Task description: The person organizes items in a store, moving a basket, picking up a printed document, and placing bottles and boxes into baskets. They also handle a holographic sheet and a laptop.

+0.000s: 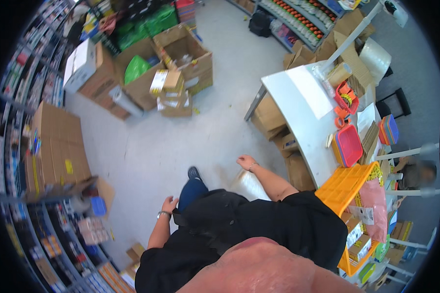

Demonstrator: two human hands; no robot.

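Note:
My left hand [169, 204] hangs beside my dark trouser leg with nothing in it, fingers loosely apart. A wristband shows just behind it. Held out over the floor in front of me, my right hand [247, 162] is empty too, its fingers loose and slightly bent. Below my right forearm stands a roll of clear plastic wrap [250, 186], partly hidden by the arm and my black top. Neither hand appears to touch anything. One dark shoe [194, 173] is forward on the grey floor.
A white table [298, 124] on the right carries red trays [348, 145] and tape, with cartons beneath. An orange crate [342, 188] of parcels stands near my right side. Open cardboard boxes [198, 73] lie ahead; stocked shelves [34, 234] line the left. Another person [415, 175] is at far right.

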